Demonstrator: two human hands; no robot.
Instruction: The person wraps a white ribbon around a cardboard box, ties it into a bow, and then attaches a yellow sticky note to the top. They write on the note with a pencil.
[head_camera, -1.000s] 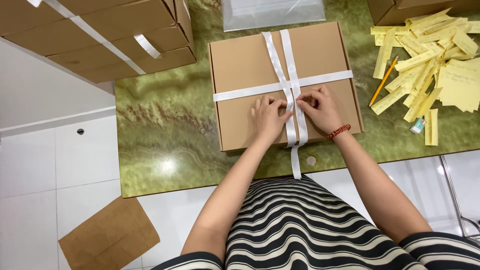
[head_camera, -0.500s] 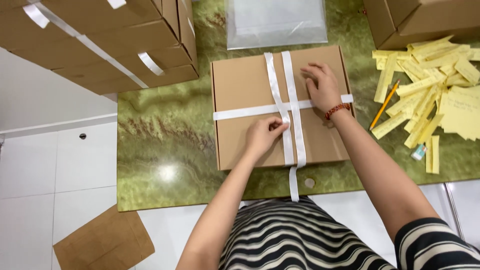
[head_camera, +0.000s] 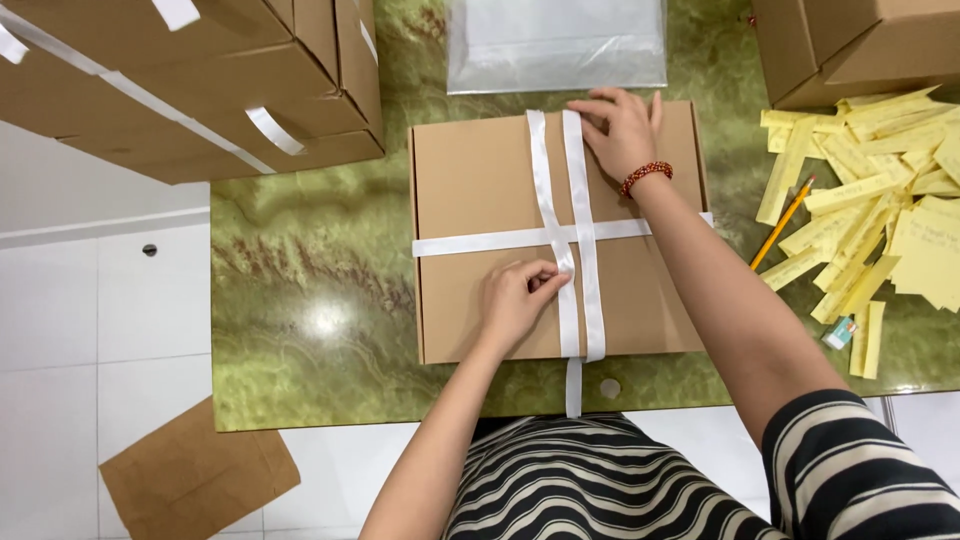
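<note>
Nearest you, a loose ribbon (head_camera: 573, 385) end hangs over the tabletop (head_camera: 310, 320) edge. Your left hand (head_camera: 515, 300) has its grip pinched on the ribbon just below where the bands cross on the flat box (head_camera: 480, 200), which lies shut in the middle of the tabletop, its contents hidden. Farther off, your right hand (head_camera: 622, 130) lies flat with its grip released, fingers spread on the box's far edge beside the ribbon. Beyond sits a clear bag (head_camera: 556, 45); yellow slips (head_camera: 880, 210) lie right, stacked boxes (head_camera: 180, 80) left.
</note>
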